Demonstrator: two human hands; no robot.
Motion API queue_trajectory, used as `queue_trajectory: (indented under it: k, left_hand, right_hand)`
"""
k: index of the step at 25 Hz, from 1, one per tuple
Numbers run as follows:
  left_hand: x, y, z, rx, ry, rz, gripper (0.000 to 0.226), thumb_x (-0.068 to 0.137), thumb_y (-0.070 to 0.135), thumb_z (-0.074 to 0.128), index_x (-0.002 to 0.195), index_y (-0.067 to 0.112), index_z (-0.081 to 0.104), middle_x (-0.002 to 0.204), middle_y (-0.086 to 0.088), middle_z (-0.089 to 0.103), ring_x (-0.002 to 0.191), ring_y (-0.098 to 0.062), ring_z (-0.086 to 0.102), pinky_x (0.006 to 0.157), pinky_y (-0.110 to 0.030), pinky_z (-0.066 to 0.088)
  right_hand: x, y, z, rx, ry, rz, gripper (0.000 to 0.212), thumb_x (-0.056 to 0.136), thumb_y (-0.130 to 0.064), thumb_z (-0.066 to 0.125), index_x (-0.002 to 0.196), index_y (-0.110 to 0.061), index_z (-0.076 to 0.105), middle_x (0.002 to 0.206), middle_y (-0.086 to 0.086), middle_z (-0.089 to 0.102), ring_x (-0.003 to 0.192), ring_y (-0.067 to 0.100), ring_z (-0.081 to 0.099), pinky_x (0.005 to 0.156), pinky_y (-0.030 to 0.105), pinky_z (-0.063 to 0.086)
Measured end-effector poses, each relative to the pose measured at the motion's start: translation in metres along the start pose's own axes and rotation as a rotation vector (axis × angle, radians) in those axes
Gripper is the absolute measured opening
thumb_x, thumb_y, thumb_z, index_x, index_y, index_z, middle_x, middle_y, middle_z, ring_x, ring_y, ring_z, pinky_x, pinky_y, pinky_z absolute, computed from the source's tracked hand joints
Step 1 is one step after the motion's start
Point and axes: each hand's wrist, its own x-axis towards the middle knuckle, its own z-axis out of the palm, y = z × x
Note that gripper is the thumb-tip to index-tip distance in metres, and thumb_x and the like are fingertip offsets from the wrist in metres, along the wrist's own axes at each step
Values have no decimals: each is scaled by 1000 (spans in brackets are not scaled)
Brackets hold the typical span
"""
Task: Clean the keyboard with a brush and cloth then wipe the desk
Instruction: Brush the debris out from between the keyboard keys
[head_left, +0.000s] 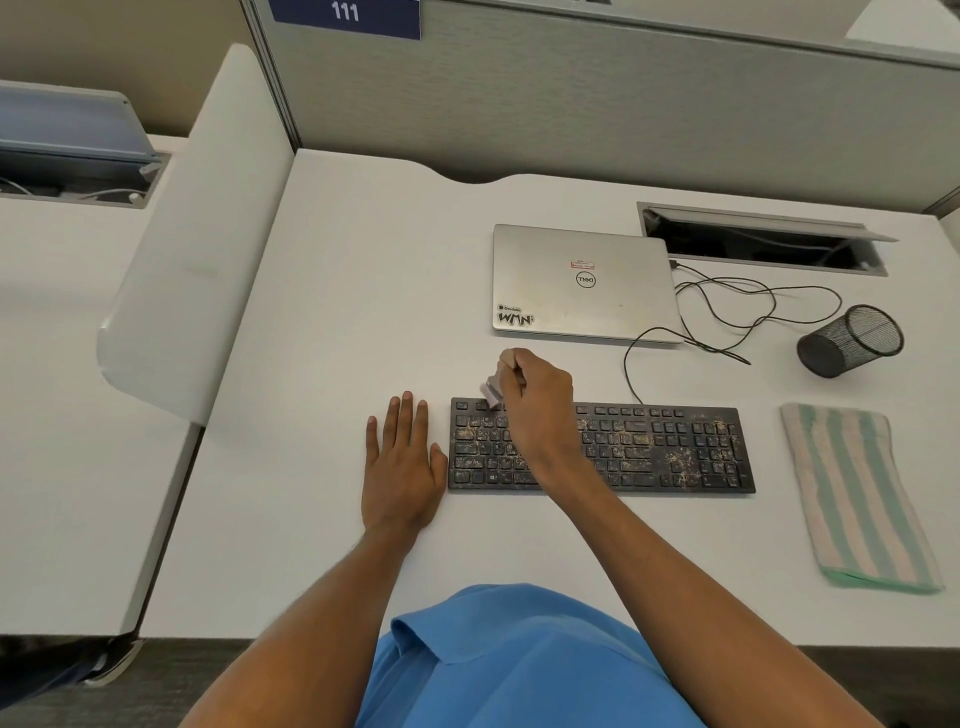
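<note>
A black keyboard (675, 449) lies on the white desk (363, 291), speckled with tan crumbs across its keys. My right hand (537, 400) grips a small brush (494, 382) by its wooden handle, bristles down on the keyboard's top-left keys. My left hand (400, 462) rests flat on the desk, fingers straight, its thumb side touching the keyboard's left edge. A folded cloth (857, 493) with green and beige stripes lies on the desk to the right of the keyboard.
A closed silver laptop (584, 283) sits behind the keyboard, with black cables (727, 312) looping beside it. A black mesh pen cup (852, 340) lies tipped over at the right. An open cable hatch (758, 241) is at the back; a white divider panel (197, 234) stands left.
</note>
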Motion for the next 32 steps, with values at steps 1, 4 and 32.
queue_trajectory:
  k: [1,4,32]
  left_hand:
    - [0,0,0,0,-1,0,66,105,36,29,167,12,26,176,-9,15,164,-22,7,132,-51,6]
    - [-1,0,0,1,1,3,67,105,36,29,167,12,25,176,-8,15,164,-22,7,133,-51,6]
    - [-1,1,-2,-2,-10,-3,66,105,35,30,167,12,24,177,-8,13,164,-22,5,133,-50,4]
  right_hand:
    - [-1,0,2,-26,-8,-9,28,102,-8,45,75,-4,43,66,13,46,59,18,40,54,11,37]
    - [-1,11,7,-103,-34,-9,29,102,-15,45,73,-12,42,63,3,48,60,25,47,53,32,45]
    - [-9,2,11,-60,-92,-15,31,104,-18,47,76,-4,49,68,12,54,59,14,39,54,23,37]
